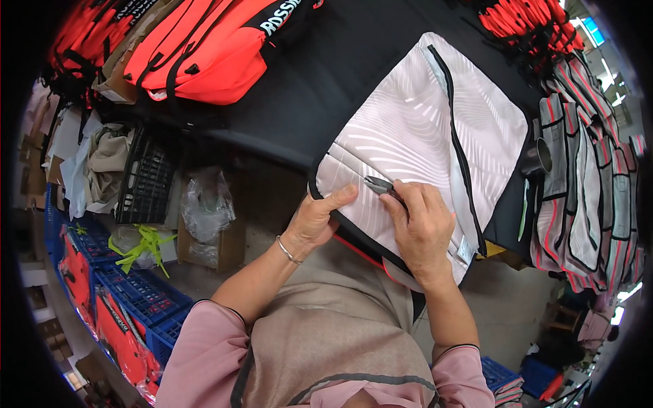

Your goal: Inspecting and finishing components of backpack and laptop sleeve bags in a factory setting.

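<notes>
A flat pale pink-grey fabric bag (401,126) with white curved stripes lies at a slant over the table's near edge. A long black zipper (455,129) runs down its right part, with the seam gaping slightly. My left hand (314,221) grips the bag's black-bound lower left edge, thumb on top and the other fingers hidden beneath. In my right hand (426,228) are small dark-jawed pliers (379,184), their tips pointing left at the fabric near a seam line. Most of the handles are covered by my fingers. A small white label (465,250) shows near the bag's lower right corner.
Bright red-orange bags (218,68) are heaped at the far left of the black table (286,102). Striped grey bags (578,177) stack at the right, beside a metal cup (537,158). Blue crates (136,292) and a black crate (146,173) stand at the left.
</notes>
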Action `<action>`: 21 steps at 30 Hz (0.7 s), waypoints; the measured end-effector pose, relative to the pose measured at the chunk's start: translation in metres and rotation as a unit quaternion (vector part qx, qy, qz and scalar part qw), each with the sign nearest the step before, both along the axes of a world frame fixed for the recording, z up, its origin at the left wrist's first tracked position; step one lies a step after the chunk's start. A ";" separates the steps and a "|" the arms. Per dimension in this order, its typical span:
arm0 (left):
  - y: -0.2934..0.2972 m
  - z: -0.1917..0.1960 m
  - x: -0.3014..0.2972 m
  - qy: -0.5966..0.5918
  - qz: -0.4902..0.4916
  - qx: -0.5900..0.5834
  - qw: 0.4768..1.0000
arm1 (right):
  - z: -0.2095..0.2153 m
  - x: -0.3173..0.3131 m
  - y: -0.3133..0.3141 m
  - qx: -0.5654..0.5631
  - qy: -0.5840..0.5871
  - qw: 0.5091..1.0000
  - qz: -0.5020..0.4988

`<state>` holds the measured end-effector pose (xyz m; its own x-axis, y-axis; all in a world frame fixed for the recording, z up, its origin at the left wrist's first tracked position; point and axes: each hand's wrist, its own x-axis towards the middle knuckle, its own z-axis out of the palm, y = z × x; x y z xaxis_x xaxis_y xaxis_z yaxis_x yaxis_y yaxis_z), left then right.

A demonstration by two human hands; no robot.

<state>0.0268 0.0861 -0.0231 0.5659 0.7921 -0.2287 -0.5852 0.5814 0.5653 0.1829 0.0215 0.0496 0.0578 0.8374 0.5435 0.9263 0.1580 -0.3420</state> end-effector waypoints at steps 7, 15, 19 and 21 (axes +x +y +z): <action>-0.003 -0.001 0.002 0.000 0.006 0.002 1.000 | -0.002 0.001 0.000 0.031 -0.061 0.998 0.001; -0.005 -0.002 0.005 -0.003 0.015 0.001 1.000 | -0.002 0.003 0.000 0.033 -0.066 0.997 0.004; -0.007 -0.001 0.005 -0.002 0.013 -0.001 1.000 | -0.004 0.004 0.000 0.029 -0.058 0.998 0.008; -0.006 0.001 0.004 -0.001 0.010 -0.008 1.000 | -0.003 0.005 0.002 0.026 -0.049 0.998 0.012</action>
<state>0.0309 0.0799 -0.0218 0.5505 0.7996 -0.2400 -0.5984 0.5784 0.5543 0.1875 0.0233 0.0469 -0.0172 0.8082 0.5887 0.9510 0.1949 -0.2398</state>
